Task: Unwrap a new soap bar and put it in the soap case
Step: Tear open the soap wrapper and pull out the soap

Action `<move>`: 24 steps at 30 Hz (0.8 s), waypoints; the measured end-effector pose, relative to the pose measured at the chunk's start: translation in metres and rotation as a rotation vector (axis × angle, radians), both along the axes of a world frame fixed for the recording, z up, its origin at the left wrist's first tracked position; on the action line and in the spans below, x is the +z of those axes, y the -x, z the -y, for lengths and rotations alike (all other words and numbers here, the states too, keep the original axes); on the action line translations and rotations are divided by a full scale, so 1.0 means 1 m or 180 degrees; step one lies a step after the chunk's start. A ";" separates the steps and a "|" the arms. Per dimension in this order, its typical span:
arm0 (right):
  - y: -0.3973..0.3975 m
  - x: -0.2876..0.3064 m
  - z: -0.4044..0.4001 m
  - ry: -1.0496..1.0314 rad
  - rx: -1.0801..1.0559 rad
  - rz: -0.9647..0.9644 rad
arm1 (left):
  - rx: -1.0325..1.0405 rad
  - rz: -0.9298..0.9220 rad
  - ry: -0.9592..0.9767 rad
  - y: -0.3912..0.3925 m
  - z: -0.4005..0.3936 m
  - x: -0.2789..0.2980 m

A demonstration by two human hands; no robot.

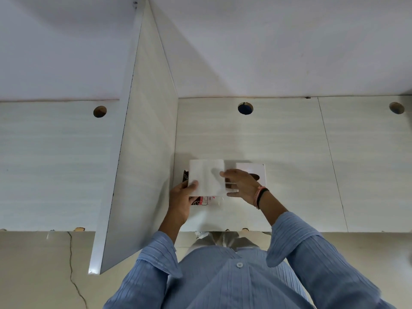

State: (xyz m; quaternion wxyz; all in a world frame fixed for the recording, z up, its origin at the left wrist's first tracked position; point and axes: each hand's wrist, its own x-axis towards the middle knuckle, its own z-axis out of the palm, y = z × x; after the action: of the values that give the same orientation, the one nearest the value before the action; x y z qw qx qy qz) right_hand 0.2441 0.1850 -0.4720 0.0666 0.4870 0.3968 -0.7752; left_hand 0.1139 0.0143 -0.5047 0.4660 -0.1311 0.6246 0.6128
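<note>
The soap wrapper (206, 177) is spread out as a white sheet just above the desk. Its dark brown and red printed side peeks out at the left edge and along the bottom. My left hand (181, 200) pinches its lower left corner. My right hand (242, 186) holds its right edge, and something dark brown shows between the fingers; I cannot tell if that is the soap bar. Behind my right hand lies a flat white square piece (252, 171) with a dark oval spot, partly hidden. I cannot tell if that piece is the soap case.
The pale desk top (289, 175) has round cable holes (245, 108) along its back edge. A tall white divider panel (142, 152) stands close to the left of my hands. A white wall runs behind. The desk's front edge lies just below my wrists.
</note>
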 end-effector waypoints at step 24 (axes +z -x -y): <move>-0.034 -0.030 -0.010 -0.1598 -0.0190 0.0998 | -0.2684 -0.3347 0.2124 -0.012 0.015 -0.064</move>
State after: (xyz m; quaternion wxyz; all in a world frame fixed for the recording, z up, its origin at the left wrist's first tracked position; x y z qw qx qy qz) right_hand 0.2785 0.1951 -0.5018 -0.0183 0.6135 0.5465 -0.5698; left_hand 0.1261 -0.0005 -0.5691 0.2370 0.2949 0.9146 0.1425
